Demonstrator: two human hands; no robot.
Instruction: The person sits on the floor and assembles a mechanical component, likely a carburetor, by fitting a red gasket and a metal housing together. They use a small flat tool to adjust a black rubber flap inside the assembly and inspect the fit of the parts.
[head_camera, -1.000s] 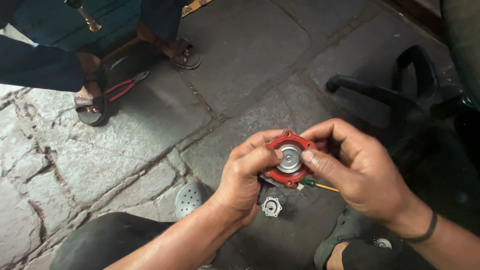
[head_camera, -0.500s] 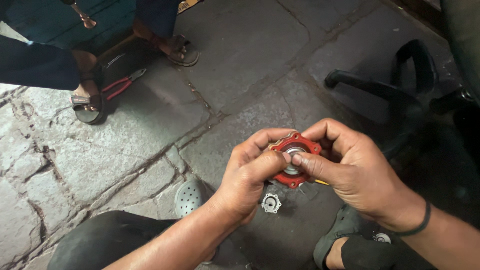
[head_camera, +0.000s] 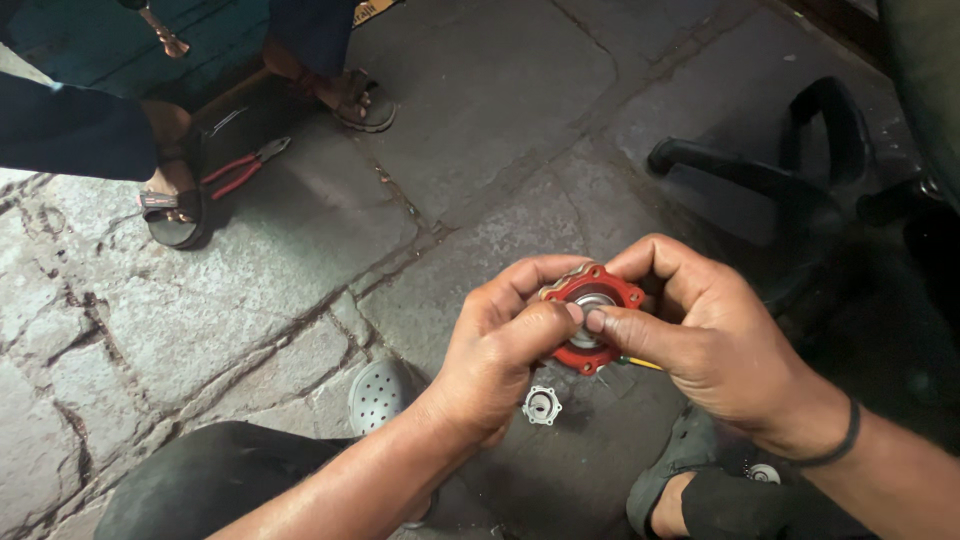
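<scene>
So both hands are up over the stone floor (head_camera: 480, 110) pinching that red round diaphragm part (head_camera: 590, 318), left hand (head_camera: 500, 355) and right hand (head_camera: 715, 345) pressing thumbs on its metal center, probably to steady it, small metal flange (head_camera: 541, 405) lying below.

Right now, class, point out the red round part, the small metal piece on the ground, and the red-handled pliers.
red round part (head_camera: 590, 345), head view, on its lower red rim.
small metal piece (head_camera: 541, 405), head view, on its centre.
red-handled pliers (head_camera: 238, 170), head view, on a red handle.
</scene>
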